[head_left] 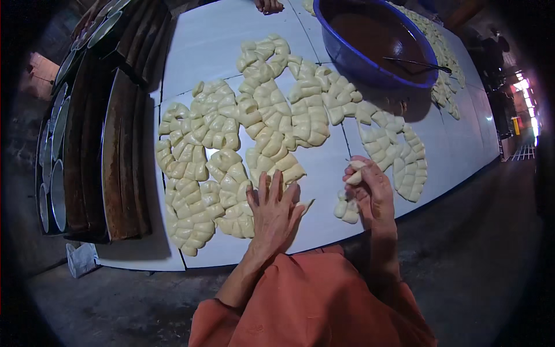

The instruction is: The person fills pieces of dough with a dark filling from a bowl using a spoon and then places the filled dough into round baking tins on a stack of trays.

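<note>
Pale, glossy dough pieces (269,104) lie pressed side by side in large patches over the white tabletop (324,168). My left hand (272,211) rests palm down with fingers spread, its fingertips on the near edge of the middle patch. A pointed scrap of dough (305,205) sticks out beside its thumb. To the right, my right hand (374,191) pinches a small dough piece (355,176) between thumb and fingers. Just below it, a few more dough pieces (347,209) sit on the table, partly beside the palm.
A blue basin (338,49) of brown liquid, a dark-handled utensil (425,65) across its rim, stands at the back right. More dough (445,75) lies behind it. Stacked metal molds (58,185) and rusty trays (118,173) flank the table's left. Another person's hand (269,6) shows at the far edge.
</note>
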Motion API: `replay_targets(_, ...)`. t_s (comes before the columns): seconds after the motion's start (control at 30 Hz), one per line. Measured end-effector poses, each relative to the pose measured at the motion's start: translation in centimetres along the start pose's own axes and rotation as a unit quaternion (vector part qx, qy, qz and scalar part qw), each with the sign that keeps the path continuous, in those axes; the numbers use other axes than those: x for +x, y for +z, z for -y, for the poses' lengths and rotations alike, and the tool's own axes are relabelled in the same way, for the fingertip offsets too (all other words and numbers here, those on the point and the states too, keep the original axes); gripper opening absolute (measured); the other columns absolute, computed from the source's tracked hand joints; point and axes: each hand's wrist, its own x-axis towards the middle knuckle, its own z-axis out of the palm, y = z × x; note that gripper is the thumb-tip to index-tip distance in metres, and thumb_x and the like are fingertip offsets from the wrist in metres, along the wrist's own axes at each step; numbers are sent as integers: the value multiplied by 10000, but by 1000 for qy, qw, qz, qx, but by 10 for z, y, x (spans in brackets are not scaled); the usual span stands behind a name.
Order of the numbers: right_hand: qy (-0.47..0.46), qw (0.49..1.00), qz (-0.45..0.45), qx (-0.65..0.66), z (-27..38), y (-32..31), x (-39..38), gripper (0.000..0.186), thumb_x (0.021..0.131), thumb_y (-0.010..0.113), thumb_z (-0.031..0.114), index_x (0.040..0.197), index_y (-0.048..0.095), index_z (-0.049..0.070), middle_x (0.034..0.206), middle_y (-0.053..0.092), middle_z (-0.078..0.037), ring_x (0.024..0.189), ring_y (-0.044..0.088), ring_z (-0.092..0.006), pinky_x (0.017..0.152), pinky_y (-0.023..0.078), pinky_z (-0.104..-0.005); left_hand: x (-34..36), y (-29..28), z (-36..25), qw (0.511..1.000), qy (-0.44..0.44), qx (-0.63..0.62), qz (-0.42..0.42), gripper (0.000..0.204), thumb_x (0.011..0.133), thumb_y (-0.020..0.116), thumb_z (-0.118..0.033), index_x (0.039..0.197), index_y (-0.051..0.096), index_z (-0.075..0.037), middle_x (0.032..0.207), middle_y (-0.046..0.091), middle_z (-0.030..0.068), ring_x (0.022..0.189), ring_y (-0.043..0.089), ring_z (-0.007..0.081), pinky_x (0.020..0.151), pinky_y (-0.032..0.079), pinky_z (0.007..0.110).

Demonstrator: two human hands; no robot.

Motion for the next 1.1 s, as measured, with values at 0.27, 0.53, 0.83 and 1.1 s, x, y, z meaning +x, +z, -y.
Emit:
replay_targets(0.27, -10, 1000, -3, 7, -19, -5, 3, 331, 979, 561, 101, 1294, 520, 10, 1090, 645, -110, 976, 644, -150, 777, 526, -240, 49, -30, -42, 937, 19, -348, -22, 474, 803, 771, -272, 1189, 621, -40, 1073, 643, 140, 887, 638, 277, 781, 504, 390)
replay_targets(0.53, 15, 999, 29, -35, -11, -7, 11, 314, 941, 646, 110, 1218, 533, 18, 1066, 613, -54, 904, 615, -110, 787, 516, -243, 77, -22, -36, 877, -20, -474, 79, 237, 908, 681, -139, 1099, 692, 1, 911, 712, 88, 819, 671, 162, 744, 529, 283)
replay_targets(0.83, -100, 990, -75, -62, -3, -6, 25, 220, 887, 685, 56, 1063, 555, 26, 959, 646, -53, 816, 614, -88, 706, 515, -224, 97, 7, -62, 903, 28, -412, -119, 512, 961, 597, -153, 1406, 437, 43, 1350, 557, 192, 1098, 626, 211, 935, 479, 294)
replay_targets(1.1, -55, 968, 19, 246, 41, 10, 42, 219, 910, 665, 81, 1109, 586, 36, 997, 642, -36, 885, 623, -105, 779, 515, -247, 142, 46, -106, 713, 109, -675, -156, 658, 887, 732, -295, 1406, 467, 10, 1213, 647, 165, 1041, 646, 205, 916, 500, 299)
